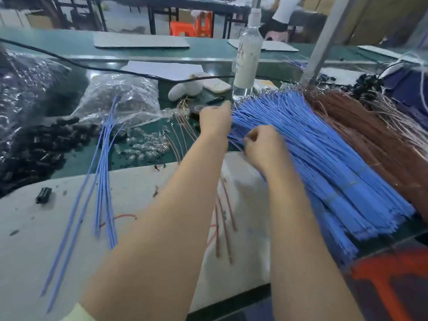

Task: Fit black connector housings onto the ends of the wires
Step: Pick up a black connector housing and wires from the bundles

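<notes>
Centre frame: left hand [215, 122] curled at the far tips of the blue wire bundle [324, 163], hold too blurred to tell. Just right, right hand [264, 148] with fingers curled, pinching wires at the bundle's left edge. Black connector housings [34, 147] heaped middle left, loose housing [43, 195] on white board [34, 239] below.

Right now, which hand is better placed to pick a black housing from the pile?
Left, probably. The left hand lies nearer the black housings; the right hand is farther, curled at the blue wires.

No text readable, dark marks on bottle label [246, 59] too blurred
</notes>
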{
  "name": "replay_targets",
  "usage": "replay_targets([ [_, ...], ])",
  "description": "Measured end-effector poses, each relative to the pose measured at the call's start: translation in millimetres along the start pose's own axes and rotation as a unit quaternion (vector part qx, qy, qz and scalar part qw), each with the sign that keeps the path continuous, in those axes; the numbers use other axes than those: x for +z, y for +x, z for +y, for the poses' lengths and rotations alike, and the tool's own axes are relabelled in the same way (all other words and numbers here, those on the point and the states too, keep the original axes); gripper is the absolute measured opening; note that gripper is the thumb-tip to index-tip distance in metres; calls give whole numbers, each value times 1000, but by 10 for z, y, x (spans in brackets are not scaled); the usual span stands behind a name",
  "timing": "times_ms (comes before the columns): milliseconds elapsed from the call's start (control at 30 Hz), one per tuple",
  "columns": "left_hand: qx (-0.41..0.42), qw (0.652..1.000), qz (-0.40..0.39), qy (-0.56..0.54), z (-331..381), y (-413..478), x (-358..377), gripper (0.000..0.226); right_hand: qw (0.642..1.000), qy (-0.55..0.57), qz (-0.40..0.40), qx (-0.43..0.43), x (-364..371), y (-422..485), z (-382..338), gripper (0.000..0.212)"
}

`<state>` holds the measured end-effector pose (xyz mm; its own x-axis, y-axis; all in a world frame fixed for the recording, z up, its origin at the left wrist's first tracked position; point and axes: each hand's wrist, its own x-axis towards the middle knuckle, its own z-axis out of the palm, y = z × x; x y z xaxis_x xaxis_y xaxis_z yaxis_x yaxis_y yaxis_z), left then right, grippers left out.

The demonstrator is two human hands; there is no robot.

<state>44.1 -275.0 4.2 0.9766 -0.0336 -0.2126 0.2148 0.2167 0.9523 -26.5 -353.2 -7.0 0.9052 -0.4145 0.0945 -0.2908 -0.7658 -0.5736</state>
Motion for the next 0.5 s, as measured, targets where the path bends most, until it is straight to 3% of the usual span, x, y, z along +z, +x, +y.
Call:
replay_targets([
  [67,4,999,-7,32,-148,10,16,29,998,-51,-21,32,243,41,61,19],
  [200,23,999,-19,16,-202,31,-70,26,996,-82,11,42,340,61,59,20],
  [367,86,994,41,-44,68,-68,-499,19,996,3,64,-59,285,11,-394,21],
  [500,200,963,146,-105,466,-240,-1149,15,984,86,-3,-159,530,-151,-1030,16],
])
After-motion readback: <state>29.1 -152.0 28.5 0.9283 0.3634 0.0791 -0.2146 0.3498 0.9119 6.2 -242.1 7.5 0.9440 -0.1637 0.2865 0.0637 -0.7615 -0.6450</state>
